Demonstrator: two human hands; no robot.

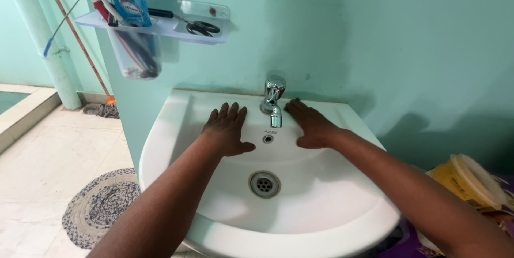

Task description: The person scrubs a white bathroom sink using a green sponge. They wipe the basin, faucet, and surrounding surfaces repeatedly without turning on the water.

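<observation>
A white wash basin (pixel 171 129) is fixed to a turquoise wall, with a chrome tap (pixel 273 100) at its back and a metal drain (pixel 264 184) in the bowl. My left hand (pixel 227 128) lies flat, fingers apart, on the basin's back ledge just left of the tap. To the right of the tap my right hand (pixel 310 125) rests flat on the same ledge, fingertips close to the tap's base. Neither hand holds anything. No water runs from the spout.
A clear wall shelf (pixel 160 26) above left carries scissors (pixel 195 25), a blue packet and a cup of brushes. A round woven mat (pixel 99 204) lies on the tiled floor at left. A yellow lidded tub (pixel 468 180) sits at right. A pipe (pixel 43 38) runs down the far-left corner.
</observation>
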